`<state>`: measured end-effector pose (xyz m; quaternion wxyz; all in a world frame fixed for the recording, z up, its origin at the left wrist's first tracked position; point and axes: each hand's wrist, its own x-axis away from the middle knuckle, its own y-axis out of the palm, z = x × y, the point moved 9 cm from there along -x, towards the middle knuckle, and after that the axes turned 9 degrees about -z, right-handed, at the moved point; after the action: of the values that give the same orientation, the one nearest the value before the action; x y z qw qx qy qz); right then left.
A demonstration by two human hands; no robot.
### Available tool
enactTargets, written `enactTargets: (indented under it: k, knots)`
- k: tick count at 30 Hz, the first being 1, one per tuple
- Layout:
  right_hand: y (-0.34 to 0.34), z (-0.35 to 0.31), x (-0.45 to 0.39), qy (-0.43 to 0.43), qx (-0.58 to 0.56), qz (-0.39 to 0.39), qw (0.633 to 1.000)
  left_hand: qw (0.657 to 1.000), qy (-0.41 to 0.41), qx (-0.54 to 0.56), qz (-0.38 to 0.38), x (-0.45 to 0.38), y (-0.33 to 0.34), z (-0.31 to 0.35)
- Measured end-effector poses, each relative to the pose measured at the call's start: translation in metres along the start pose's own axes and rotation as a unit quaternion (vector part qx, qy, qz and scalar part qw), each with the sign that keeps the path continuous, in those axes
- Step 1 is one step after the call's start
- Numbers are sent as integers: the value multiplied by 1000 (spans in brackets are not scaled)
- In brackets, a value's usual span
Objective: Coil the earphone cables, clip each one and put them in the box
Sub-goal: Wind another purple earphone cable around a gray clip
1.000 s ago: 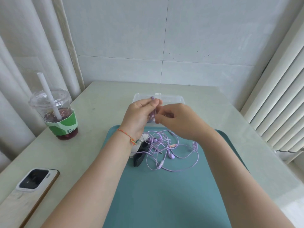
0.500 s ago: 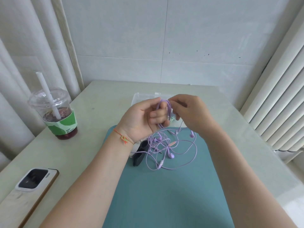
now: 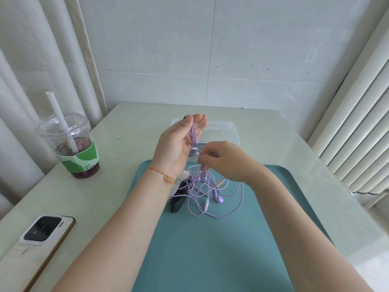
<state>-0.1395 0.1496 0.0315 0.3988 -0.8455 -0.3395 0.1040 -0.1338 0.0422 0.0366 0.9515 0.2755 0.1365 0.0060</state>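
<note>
Pale glossy wall tiles and ribbed white curtains enclose a smooth, cream-green table (image 3: 130, 131). On it lies a matte teal tray (image 3: 210, 249) with rounded corners.

At the tray's twelve o'clock, the left hand (image 3: 179, 144) is raised palm-up, fingers nearly straight, with several turns of thin lilac earphone cable (image 3: 192, 133) wound round them and the thumb lying against the strands. A braided orange thread bracelet (image 3: 166, 178) circles that wrist. Just to its four o'clock, the right hand (image 3: 223, 161) curls its fingertips and pinches the same cable below the coil.

From that pinch the cord drops into a loose tangle (image 3: 210, 194) of slack loops on the tray, with a glossy rounded earbud (image 3: 220, 199), a slim inline remote and a pinkish plug among them. At the tangle's nine o'clock lie dark, oblong clips (image 3: 176, 204), partly hidden by the left forearm; their number cannot be told.

Behind the hands, at the tray's twelve o'clock, stands a shallow clear plastic box (image 3: 229, 131) with rounded corners.

At the table's nine o'clock stands a clear domed cup (image 3: 71, 142) of dark drink with a white straw and green paper sleeve. At seven o'clock lies a phone (image 3: 35, 241), camera side up.
</note>
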Motion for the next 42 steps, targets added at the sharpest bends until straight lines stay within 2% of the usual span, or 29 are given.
enactTargets:
  k: [8, 15, 19, 21, 24, 26, 31, 36, 42]
  knots:
    - [-6, 8, 1, 21, 44, 12, 999, 996, 34, -82, 3, 0, 0, -1]
    - [-7, 5, 0, 9, 113, 16, 993, 996, 41, -83, 2, 0, -1, 0]
    - [-5, 12, -1, 22, 10, 13, 1000, 993, 33, -110, -4, -1, -3, -1]
    - [-7, 11, -2, 11, 15, 26, 1000, 983, 20, -182, -7, -1, -6, -3]
    - [-12, 7, -3, -10, 42, 50, 998, 939, -2, -343, -16, -1, -4, -10]
    - [-15, 7, -2, -21, 14, 60, 998, 920, -6, -393, -13, 2, 0, -11]
    - [-27, -3, 5, -52, 0, 110, 993, 937, -43, -345, -27, 3, 4, -15]
    - [-30, -8, 6, -66, -9, 124, 990, 940, -112, -321, -39, 5, 2, -24]
    - [-26, -19, 9, -99, 41, 135, 985, 932, -191, -305, -45, 9, 1, -34]
